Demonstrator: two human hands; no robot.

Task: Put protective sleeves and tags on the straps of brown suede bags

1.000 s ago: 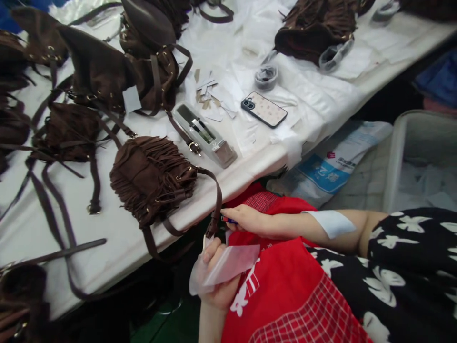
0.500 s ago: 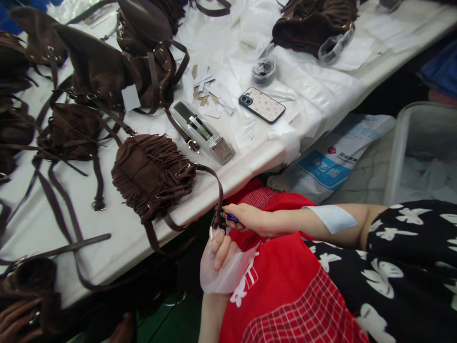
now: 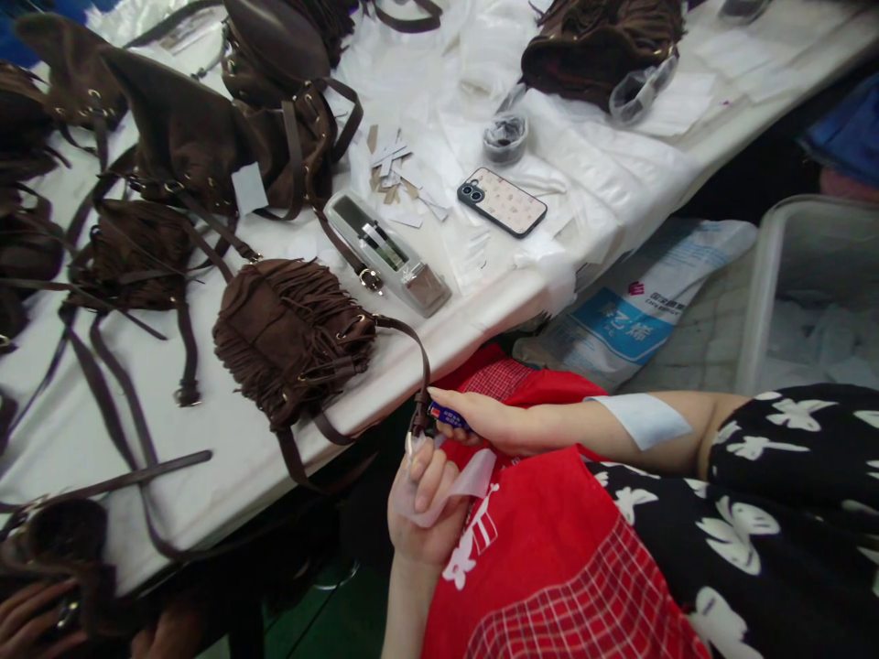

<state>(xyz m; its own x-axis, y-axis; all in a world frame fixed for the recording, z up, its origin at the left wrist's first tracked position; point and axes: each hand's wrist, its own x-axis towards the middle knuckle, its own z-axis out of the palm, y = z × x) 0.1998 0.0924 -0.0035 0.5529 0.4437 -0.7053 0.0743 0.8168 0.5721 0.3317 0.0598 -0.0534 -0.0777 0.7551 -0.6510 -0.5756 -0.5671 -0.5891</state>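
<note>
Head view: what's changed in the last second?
The left hand has gathered the clear film, earlier spread rightward, into its palm. The right hand still holds the blue object at the strap end. Another person's hand has come in at lower left. Fringed bag and phone unmoved.

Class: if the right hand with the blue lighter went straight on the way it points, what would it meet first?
The right hand would probably meet the bag's hanging strap, just beyond the lighter tip.

On the table [image 3: 226, 439] a fringed bag [image 3: 292, 339] lies near the front edge, with a tape dispenser [image 3: 388, 254] at its two o'clock, a phone [image 3: 502, 201] beyond that, and its strap [image 3: 420, 366] hanging off the edge to the right hand [image 3: 481, 423], with the left hand [image 3: 422, 513] at seven o'clock.
</note>
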